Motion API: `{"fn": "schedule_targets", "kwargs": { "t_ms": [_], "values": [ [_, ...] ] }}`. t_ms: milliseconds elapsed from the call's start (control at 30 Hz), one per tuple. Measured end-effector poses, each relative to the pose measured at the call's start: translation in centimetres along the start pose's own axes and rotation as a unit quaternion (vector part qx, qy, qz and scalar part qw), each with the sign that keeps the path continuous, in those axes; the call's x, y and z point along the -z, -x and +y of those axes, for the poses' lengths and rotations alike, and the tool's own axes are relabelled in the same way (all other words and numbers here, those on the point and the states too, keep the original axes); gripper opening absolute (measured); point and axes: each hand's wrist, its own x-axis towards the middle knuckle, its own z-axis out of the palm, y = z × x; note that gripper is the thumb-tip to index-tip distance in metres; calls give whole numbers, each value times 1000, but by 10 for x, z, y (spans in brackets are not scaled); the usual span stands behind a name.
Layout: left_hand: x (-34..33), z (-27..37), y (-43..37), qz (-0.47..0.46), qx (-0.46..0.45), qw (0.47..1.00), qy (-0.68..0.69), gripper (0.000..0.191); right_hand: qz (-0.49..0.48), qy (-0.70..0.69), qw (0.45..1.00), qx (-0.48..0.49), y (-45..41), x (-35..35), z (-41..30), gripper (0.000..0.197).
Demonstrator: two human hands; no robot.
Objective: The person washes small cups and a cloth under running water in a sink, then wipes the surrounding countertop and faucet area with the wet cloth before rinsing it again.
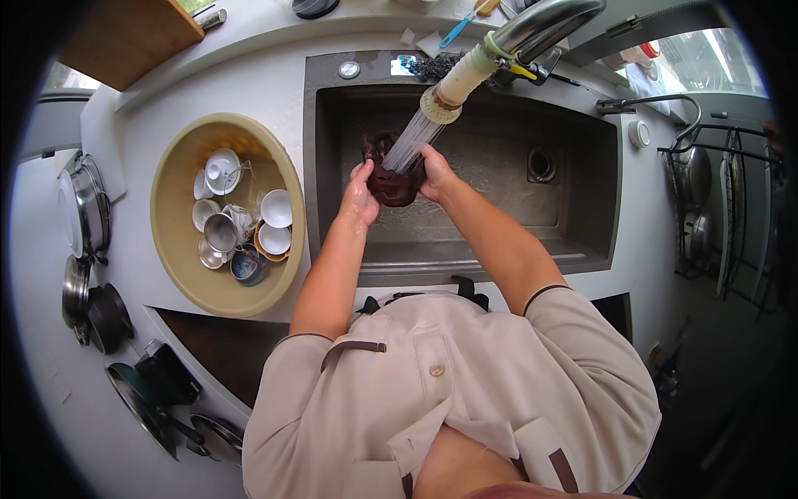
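A dark brown wet object, probably a cloth, (pixel 394 187) is held between my two hands over the left part of the grey sink (pixel 461 274). My left hand (pixel 361 194) grips its left side, and my right hand (pixel 437 174) grips its right side. From the faucet's pale spray head (pixel 441 105), water pours onto the dark object between the hands. Parts of the fingers are hidden behind it. The sink's round drain (pixel 541 165) shows to the right of my right hand.
Left of the sink stands a large tan basin (pixel 163 206) with several cups and bowls. Pots and pans (pixel 109 318) line the far left. A blue-handled brush (pixel 455 32) lies behind the sink, near a dark mesh scrubber (pixel 436 66). A metal rack (pixel 726 150) stands at the right.
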Motion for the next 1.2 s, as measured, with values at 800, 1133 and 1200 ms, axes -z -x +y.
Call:
{"fn": "schedule_targets", "kwargs": {
  "t_ms": [800,1133,1200],
  "values": [
    [-88,28,24,-17,56,992,112,55,-77,110,990,-35,10,-30,-26,44],
    [-36,-18,-2,-58,-116,983,127,41,62,664,527,526,59,-53,32,19],
    [-6,-16,-14,-121,-121,978,118,42,-12,643,527,555,63,-67,30,15]
  ]
}}
